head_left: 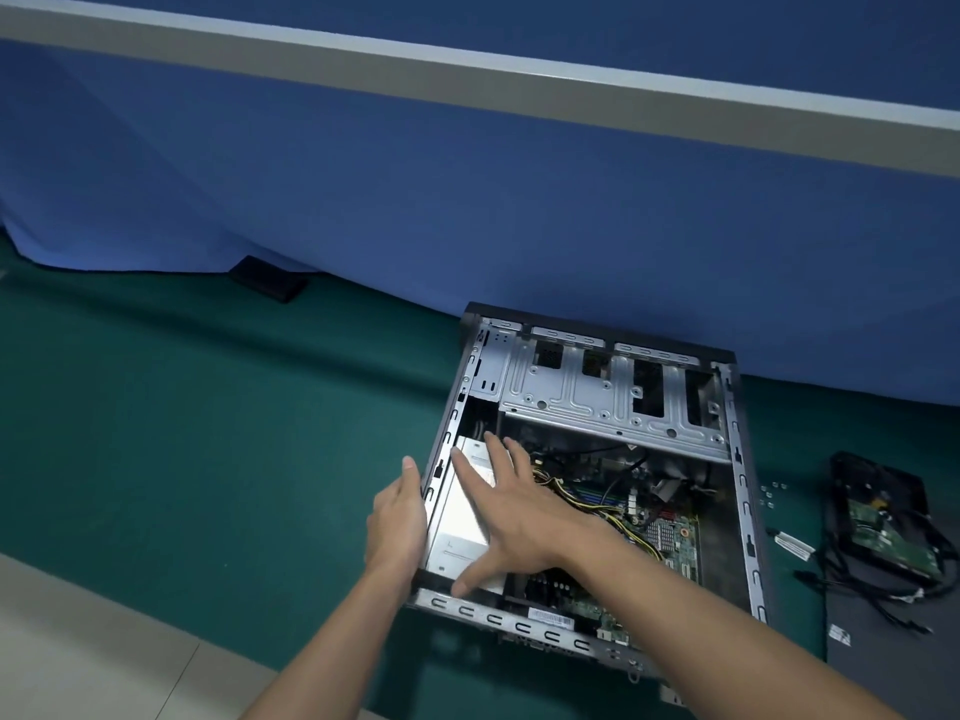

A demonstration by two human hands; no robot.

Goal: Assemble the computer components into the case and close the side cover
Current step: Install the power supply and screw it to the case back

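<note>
The right hand (511,511), fingers spread, is pressed on the power supply (457,535) inside the case (748,511), whose left wall is braced outside by the straight-fingered left hand (397,517). Cables (587,504) may be pinched if it is forced.

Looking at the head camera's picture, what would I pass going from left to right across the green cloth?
small black block → left hand → silver power supply → motherboard → loose screws → hard drive
</note>
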